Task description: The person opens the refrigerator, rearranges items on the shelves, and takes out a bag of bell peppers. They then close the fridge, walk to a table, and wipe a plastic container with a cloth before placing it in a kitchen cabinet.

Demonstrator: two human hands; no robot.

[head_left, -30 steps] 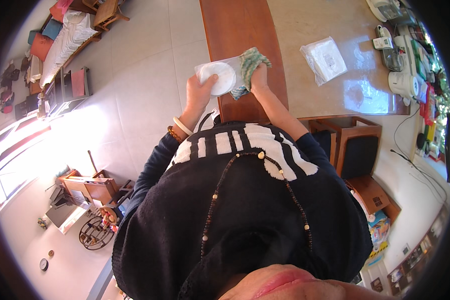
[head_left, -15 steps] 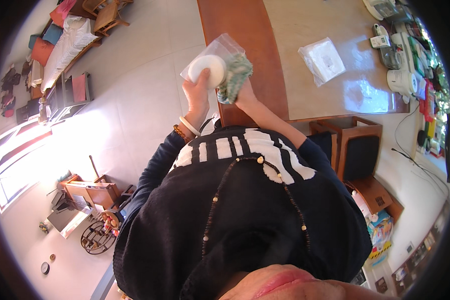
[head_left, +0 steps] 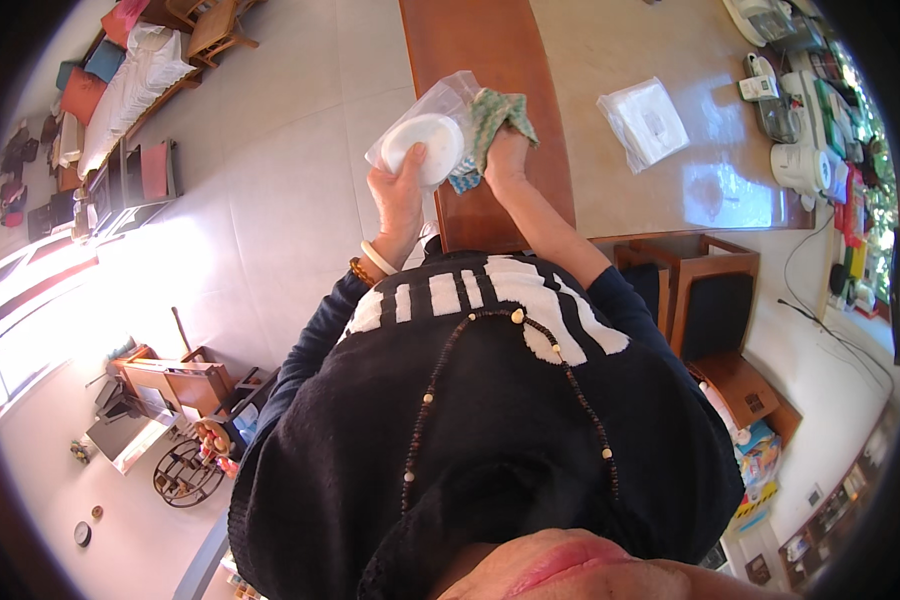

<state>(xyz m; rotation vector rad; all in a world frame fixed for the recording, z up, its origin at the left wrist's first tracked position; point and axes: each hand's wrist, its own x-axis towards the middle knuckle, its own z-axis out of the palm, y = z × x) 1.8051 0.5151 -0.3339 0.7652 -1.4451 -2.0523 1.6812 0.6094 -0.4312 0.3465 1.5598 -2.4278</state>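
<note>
1. While the left hand [head_left: 402, 195] is lifting a white round lid [head_left: 422, 150], its fingers are curling around the lid's rim and the thumb is pressing on the flat face.
2. The right hand [head_left: 508, 165] is closing its fingers on a green cloth [head_left: 498, 112], bunching it against the side of the lid; the fingertips themselves are hidden under the cloth.
3. A clear plastic bag [head_left: 442, 100] is standing up behind the lid and is touching it; I cannot tell whether the lid is partly inside it.
4. Both hands are holding these things in the air, above the near end of the brown wooden strip [head_left: 490, 50] that is running along the left side of the counter [head_left: 610, 60].
5. As I judge it, the step in hand is wiping the lid with the cloth. A next move is calling for a firm hold of the left hand, so the lid is not slipping, and for turning it to reach the unwiped part.
6. To the right, well apart from the hands, a flat square packet [head_left: 642, 120] of white and clear plastic is lying on the counter.
7. At the far right edge, a white kettle [head_left: 800, 165] and small white and green boxes [head_left: 820, 90] are standing in a row; their labels are too small to tell.
</note>
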